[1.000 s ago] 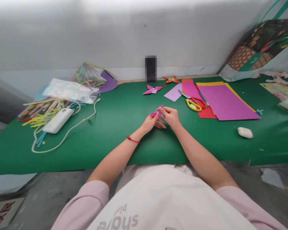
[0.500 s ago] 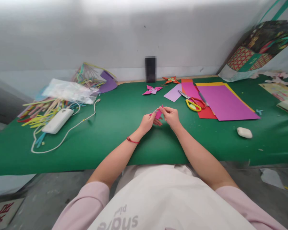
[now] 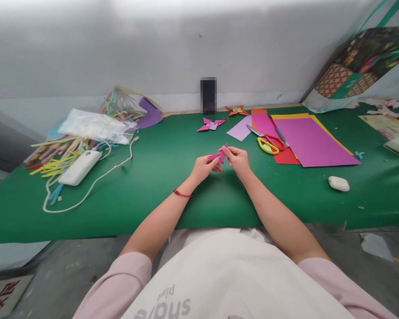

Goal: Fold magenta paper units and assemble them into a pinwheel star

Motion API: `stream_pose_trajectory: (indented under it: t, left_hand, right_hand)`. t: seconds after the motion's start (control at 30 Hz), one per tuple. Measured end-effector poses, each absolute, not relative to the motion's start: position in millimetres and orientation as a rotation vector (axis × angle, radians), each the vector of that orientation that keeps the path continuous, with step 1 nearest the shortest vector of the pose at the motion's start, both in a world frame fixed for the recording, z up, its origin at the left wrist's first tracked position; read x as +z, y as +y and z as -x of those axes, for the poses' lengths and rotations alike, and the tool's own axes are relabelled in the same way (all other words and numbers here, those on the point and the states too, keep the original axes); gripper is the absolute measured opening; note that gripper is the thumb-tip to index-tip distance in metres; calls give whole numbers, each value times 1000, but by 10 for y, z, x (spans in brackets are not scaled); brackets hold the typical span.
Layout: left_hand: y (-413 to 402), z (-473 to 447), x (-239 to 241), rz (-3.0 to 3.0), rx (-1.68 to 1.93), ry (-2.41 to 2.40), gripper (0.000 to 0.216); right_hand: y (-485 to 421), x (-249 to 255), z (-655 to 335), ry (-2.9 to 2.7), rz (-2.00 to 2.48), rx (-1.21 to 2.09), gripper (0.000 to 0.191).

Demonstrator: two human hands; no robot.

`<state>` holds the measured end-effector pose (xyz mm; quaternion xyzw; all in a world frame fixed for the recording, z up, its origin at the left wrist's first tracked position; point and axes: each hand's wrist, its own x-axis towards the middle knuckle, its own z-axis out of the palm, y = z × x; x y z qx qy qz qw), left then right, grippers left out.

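Both hands meet over the middle of the green table (image 3: 146, 190), pinching a small folded pink paper piece (image 3: 218, 155) between them. My left hand (image 3: 204, 167) grips its lower left end with closed fingers; a red string bracelet sits on that wrist. My right hand (image 3: 238, 160) pinches the upper right end. The paper is held just above the tabletop.
Behind the hands lie a pink paper pinwheel (image 3: 211, 125), an orange one (image 3: 236, 110), a lilac sheet (image 3: 241, 128), yellow-handled scissors (image 3: 266, 142) and stacked coloured sheets (image 3: 310, 139). A white earbud case (image 3: 339, 183) is at right. At left: a power bank (image 3: 80, 167) with cable, straws, plastic bags.
The hands have lifted slightly and worked the pink piece; the left fingers shifted along it. Nothing else on the table moved.
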<state>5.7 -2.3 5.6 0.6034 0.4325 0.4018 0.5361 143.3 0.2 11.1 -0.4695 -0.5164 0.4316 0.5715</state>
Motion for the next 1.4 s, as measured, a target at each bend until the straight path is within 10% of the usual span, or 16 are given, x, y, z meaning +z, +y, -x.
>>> stream_pose_trajectory:
  t: [0.6, 1.4]
  left_hand:
    - [-31, -103, 35, -1398, 1003, 953, 24]
    - [-58, -36, 130, -1408, 872, 783, 68]
  right_hand:
    - [-15, 34, -1328, -1218, 982, 1276, 55]
    - [6, 48, -1409, -1225, 861, 1389, 43]
